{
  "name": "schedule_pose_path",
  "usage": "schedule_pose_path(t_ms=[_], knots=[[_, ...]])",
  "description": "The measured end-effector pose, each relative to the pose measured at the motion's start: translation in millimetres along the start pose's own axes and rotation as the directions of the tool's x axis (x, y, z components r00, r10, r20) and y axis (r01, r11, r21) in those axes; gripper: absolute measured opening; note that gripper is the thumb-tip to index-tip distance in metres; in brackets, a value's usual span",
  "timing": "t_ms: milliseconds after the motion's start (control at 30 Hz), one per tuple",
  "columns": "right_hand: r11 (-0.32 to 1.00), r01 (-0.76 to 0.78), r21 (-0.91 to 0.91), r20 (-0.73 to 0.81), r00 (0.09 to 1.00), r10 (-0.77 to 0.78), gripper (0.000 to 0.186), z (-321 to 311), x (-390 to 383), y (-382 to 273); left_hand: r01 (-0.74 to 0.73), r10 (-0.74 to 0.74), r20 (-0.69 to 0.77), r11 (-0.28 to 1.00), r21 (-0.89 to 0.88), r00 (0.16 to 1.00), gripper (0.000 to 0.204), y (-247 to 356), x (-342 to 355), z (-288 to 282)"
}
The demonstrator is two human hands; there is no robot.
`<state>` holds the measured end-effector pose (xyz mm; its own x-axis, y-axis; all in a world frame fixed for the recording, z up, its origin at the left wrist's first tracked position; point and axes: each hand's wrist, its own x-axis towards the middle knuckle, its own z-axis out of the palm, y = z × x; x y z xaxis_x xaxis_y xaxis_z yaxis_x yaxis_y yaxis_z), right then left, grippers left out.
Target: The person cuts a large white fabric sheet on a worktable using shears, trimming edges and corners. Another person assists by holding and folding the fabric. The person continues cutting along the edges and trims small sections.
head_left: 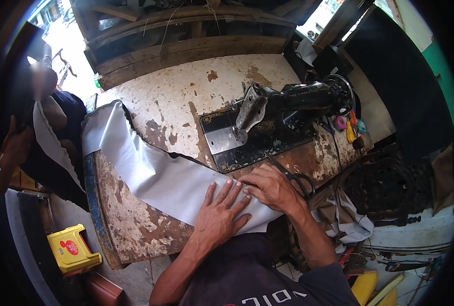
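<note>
A long strip of silver-grey fabric [155, 176] with a dark edge lies across the worn table, reaching from its far left corner to my body. My left hand [219, 214] rests flat on its near end, fingers spread. Beside it, my right hand [270, 187] has its fingers bent and drawn together at the fabric's upper edge; what lies under the fingertips is partly hidden. Black-handled scissors [299, 182] lie just right of my right hand, their blades partly covered. Beyond the hands stands a black sewing machine [293, 104] on its dark base plate.
At the left, a person [20, 137] is beside another grey fabric piece [56, 140]. Small coloured spools [341, 123] sit right of the machine. A yellow plastic container [74, 250] is low at the left. Crumpled fabric [347, 219] hangs right of the table. Wooden planks [186, 51] border the back.
</note>
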<state>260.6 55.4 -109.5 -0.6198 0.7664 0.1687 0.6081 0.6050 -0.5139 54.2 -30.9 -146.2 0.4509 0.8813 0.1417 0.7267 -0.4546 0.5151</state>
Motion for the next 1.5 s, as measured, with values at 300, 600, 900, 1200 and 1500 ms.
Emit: schedule_pose_path(t_ms=[300,600,900,1200,1500], knots=[[0.989,-0.008,-0.148,-0.027,1.000,0.004,0.010,4.2,-10.3,3.9,0.002,-0.002,-0.001,1.000,-0.011,1.000,0.051,0.6,0.8,0.9],[0.881,-0.434,-0.187,-0.450,0.835,0.316,0.018,-39.3,-33.8,28.6,0.011,-0.011,-0.008,0.999,-0.031,1.000,0.051,0.0,-0.1,2.1],[0.842,-0.409,-0.351,-0.212,0.911,0.354,0.030,-19.6,-27.7,32.3,0.017,-0.018,-0.009,1.000,-0.024,1.000,0.053,4.5,1.6,5.2],[0.770,-0.595,-0.231,-0.064,0.799,0.598,0.023,-60.9,-50.6,-52.0,-0.033,0.027,0.066,0.996,0.087,0.997,0.067,17.4,6.1,8.7],[0.691,-0.680,-0.246,0.060,0.701,0.711,0.033,-21.5,-51.9,-47.3,-0.016,0.016,0.028,1.000,0.018,0.999,0.065,15.9,5.7,7.7]])
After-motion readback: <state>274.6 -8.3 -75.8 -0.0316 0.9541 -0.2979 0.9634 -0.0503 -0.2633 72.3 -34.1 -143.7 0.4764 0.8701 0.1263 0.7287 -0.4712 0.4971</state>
